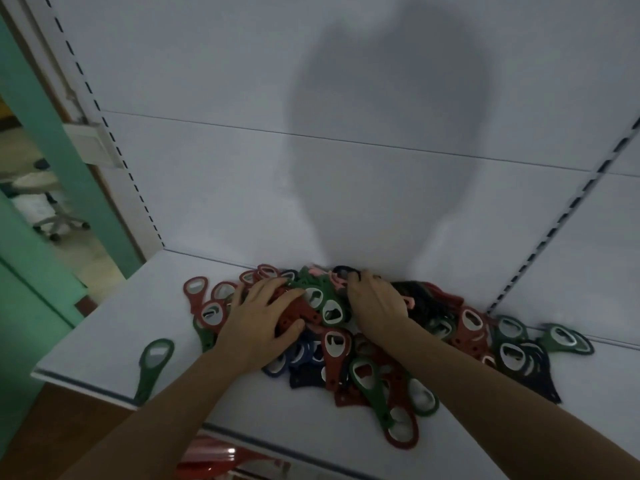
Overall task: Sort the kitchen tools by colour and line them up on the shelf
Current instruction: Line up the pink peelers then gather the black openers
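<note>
Bottle openers (334, 344) of red, green, blue and black plastic lie heaped on the white shelf (138, 323). My left hand (263, 313) rests spread on red ones; my right hand (377, 299) digs in behind, and I cannot tell whether it grips anything. A lone green opener (154, 365) lies to the left, handle toward me, nearest my left hand.

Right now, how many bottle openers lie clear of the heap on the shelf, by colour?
green bottle opener: 1
red: 0
blue: 0
black: 0
pink: 0
total: 1
The left hand and right hand are on the heap, which is too tangled to count.
</note>
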